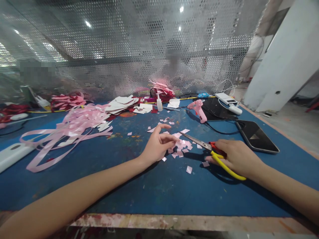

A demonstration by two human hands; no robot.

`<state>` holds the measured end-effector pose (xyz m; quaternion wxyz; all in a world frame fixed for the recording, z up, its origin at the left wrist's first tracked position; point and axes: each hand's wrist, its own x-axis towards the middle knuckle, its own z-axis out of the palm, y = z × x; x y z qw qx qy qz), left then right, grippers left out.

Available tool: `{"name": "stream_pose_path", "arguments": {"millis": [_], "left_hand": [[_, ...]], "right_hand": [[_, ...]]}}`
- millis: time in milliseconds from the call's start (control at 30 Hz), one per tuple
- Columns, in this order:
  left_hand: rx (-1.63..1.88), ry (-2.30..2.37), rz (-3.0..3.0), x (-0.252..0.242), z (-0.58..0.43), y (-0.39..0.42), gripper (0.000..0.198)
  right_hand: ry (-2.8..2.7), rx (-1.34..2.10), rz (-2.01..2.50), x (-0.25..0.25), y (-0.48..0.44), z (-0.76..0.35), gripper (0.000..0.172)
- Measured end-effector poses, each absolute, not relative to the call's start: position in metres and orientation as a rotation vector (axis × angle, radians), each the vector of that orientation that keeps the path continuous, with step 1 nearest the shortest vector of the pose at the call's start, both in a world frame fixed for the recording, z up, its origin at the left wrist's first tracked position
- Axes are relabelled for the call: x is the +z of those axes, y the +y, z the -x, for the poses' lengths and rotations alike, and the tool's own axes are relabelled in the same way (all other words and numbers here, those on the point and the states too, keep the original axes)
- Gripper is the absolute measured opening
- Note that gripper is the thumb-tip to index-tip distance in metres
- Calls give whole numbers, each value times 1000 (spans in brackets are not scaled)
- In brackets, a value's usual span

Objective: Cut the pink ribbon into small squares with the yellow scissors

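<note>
My right hand (236, 156) is closed round the handles of a pair of scissors (204, 145), one handle red and one yellow. The blades look closed and point left, over small cut squares of pink ribbon (183, 144). Beside that scatter is my left hand (159, 141), its index finger raised while the thumb and another finger pinch together. A pale pink ribbon piece shows at those fingertips, partly hidden by them. More squares lie loose around both hands, one of them (189, 169) nearer to me.
A heap of long pink ribbon (79, 121) lies on the left, beside white cut sheets (122, 104). Behind are a small white bottle (159, 103) and a pink glue gun (198, 110) with its cord. A phone (258, 136) lies right. A perforated metal screen (124, 49) closes off the back.
</note>
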<state>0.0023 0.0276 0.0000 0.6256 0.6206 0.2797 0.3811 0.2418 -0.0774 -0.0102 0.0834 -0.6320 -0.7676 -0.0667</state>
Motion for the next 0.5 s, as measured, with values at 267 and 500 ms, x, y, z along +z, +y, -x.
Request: {"name": "stream_pose_path", "arguments": {"millis": [267,500], "left_hand": [[920,676,-1400,2,-2,28,53],[982,668,-1339,-1,-2,30,52]], "right_hand": [[-2232,-260,1804,-9,-77,-244,40],[-2212,-199,2041,-11,-74,-244,44]]}}
